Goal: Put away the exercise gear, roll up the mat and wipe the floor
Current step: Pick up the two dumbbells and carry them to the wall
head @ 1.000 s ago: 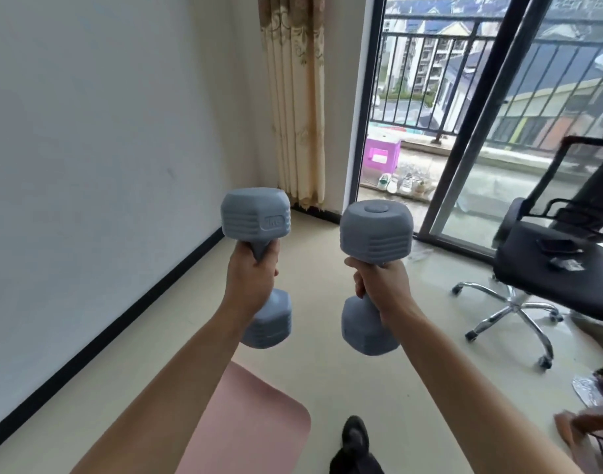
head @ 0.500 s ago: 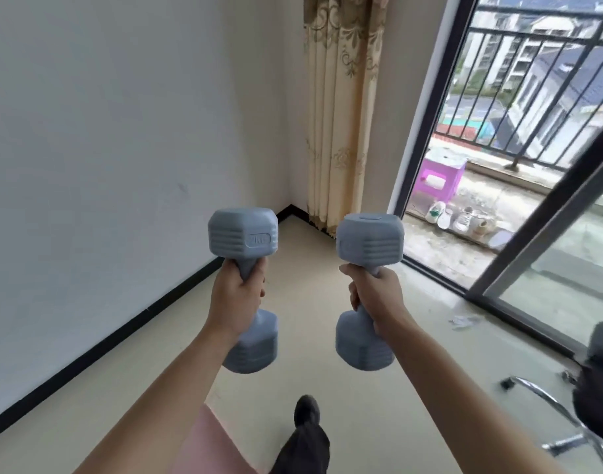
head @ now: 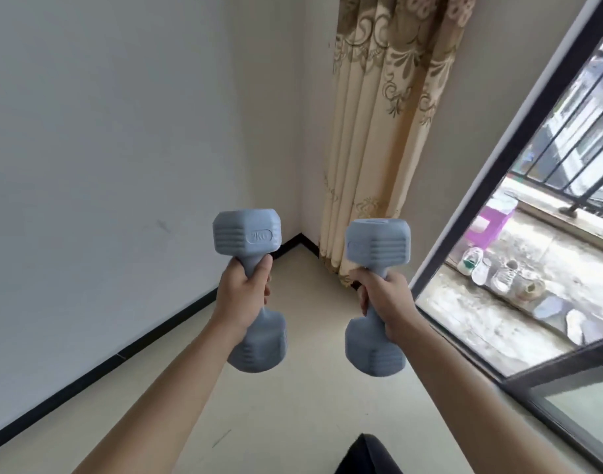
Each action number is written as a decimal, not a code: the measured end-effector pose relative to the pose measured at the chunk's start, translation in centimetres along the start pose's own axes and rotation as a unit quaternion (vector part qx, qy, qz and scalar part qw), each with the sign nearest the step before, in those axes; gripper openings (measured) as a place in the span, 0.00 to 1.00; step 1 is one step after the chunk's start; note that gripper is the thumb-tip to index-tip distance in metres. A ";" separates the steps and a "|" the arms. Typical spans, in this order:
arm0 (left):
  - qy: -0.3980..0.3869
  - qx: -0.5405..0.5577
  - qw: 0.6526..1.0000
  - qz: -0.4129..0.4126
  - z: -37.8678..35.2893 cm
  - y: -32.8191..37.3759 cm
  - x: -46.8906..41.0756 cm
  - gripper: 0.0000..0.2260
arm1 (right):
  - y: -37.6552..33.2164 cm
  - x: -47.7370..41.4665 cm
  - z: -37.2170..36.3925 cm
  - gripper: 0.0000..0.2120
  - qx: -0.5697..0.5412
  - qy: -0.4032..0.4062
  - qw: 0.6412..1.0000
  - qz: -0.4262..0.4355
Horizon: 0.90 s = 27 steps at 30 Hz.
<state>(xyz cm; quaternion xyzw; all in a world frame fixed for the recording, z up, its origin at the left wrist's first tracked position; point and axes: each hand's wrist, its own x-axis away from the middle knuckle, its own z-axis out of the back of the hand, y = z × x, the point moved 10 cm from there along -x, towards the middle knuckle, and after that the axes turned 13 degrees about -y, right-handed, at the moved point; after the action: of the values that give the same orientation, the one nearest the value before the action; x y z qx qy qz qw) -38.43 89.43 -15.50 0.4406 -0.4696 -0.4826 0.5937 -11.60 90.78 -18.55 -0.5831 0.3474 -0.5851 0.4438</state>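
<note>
Two grey-blue dumbbells are held upright in front of me above the cream floor. My left hand (head: 242, 299) grips the handle of the left dumbbell (head: 248, 236), which carries a "2KG" mark on its top head. My right hand (head: 383, 302) grips the handle of the right dumbbell (head: 378, 246). Each lower head hangs below its fist. The mat is out of view.
The room corner lies straight ahead, with a white wall (head: 105, 165) and black baseboard (head: 156, 328) on the left. A beige patterned curtain (head: 378, 131) hangs in the corner. The open sliding door (head: 464, 213) on the right leads to a balcony with shoes (head: 471, 261) and a purple stool (head: 491, 224). My dark trouser leg (head: 368, 456) shows at the bottom.
I have walked toward the corner, so the curtain and wall are closer. The pink mat and the black office chair have dropped out of view. Both hands keep their grip on the dumbbells.
</note>
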 end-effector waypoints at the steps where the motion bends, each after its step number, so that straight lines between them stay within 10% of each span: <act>1: 0.001 0.000 1.000 0.007 -0.5 0.0 -2.2 0.11 | -0.4 -2.6 0.4 0.12 -0.003 -0.005 1.000 -0.007; 27: 0.140 0.100 0.948 0.269 8.5 -16.7 -41.2 0.12 | -3.9 -52.5 -18.5 0.08 0.186 -0.244 0.937 -0.168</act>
<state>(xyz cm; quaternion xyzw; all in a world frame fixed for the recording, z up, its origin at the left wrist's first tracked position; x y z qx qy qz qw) -53.25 127.03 -35.85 0.4180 -0.5291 -0.1889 0.7139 -34.20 138.68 -36.08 -0.6647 0.0098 -0.5453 0.5107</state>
